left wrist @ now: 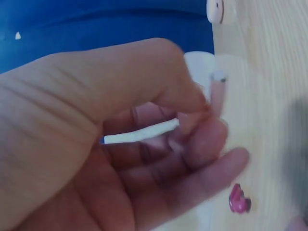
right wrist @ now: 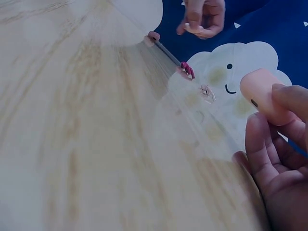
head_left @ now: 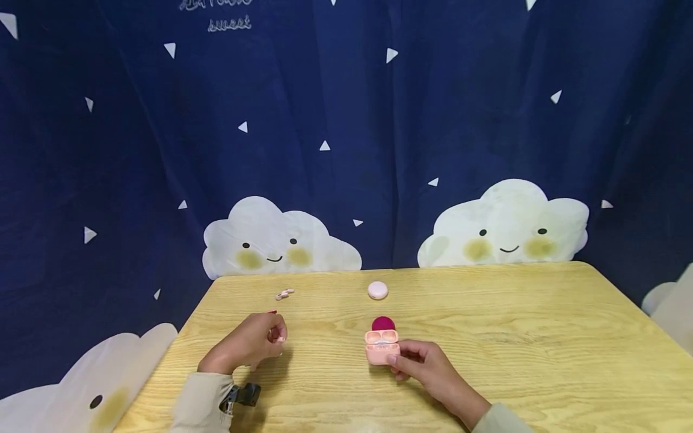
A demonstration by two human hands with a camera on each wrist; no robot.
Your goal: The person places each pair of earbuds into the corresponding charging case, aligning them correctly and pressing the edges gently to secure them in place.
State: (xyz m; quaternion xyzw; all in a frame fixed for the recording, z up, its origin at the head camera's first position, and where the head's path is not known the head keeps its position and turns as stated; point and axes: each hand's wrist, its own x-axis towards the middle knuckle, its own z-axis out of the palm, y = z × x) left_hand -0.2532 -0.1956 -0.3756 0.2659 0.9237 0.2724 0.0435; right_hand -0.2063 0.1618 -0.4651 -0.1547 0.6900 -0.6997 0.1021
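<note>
My left hand (head_left: 253,344) pinches a peach earbud (left wrist: 218,96) between thumb and fingertips, its stem with a silvery end pointing out past the fingers. Part of the earbud is hidden by the thumb. Just beyond this hand lies a magenta earbud (left wrist: 238,200), mostly covered by the hand in the head view. On the other side, my right hand (head_left: 425,368) grips a peach earbud case (head_left: 382,355) at its right side, thumb on the front. The case's lid (head_left: 381,337) is flipped up, showing the hollows inside.
Behind the peach case is a round magenta case (head_left: 383,323). Farther back sits a round pale pink case (head_left: 378,290), with pale pink earbuds (head_left: 284,294) to its left. The wooden table (head_left: 514,337) ends at a dark blue curtain (head_left: 346,120) with clouds.
</note>
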